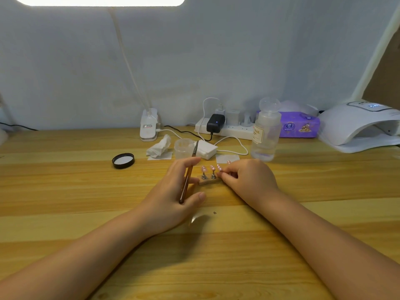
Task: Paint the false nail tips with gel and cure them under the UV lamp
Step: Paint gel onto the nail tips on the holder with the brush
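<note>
On the wooden table [86, 191], a small wooden holder [208, 181] sits between the two hands, carrying pink false nail tips [213, 168] on little metal stands [203, 176]. Two stands show clearly; the tips further right stand just above the fingers of the right hand.

The left hand [173, 191] rests on the table at the holder's left end, its fingertips touching or almost touching the wood. Its grip is closed on a brown-handled brush [187, 180], which lies slanted across the fingers, the handle end near the thumb and the bristle end pointing up and away toward the clear jar [184, 148]. The brush tip is well above the nail tips and not touching them.

The right hand [249, 180] is curled over the holder's right end, its grip pinched together at one of the stands or tips there; exactly which piece it clamps cannot be told, as the fingers hide it.

Behind the holder lie a stack of white wipes [206, 150], a crumpled tissue [158, 148], a black lid [123, 160] and a clear pump bottle [265, 133]. The white UV lamp [357, 126] stands at the far right of the table, well apart from the nail tips, its opening facing the table's middle.
</note>
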